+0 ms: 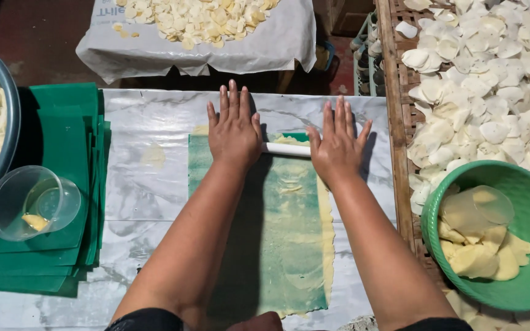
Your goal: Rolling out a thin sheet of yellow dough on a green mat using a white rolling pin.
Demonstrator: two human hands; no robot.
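Both arms stretched straight out, left hand [234, 132] and right hand [337, 147] pressed flat, fingers spread, not gripping, on a white rolling pin [286, 149] lying across the far end of thin dough [289, 245] on a green sheet [200, 159].

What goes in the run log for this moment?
left hand: flat on roller | right hand: flat on roller | dough: thin on green sheet
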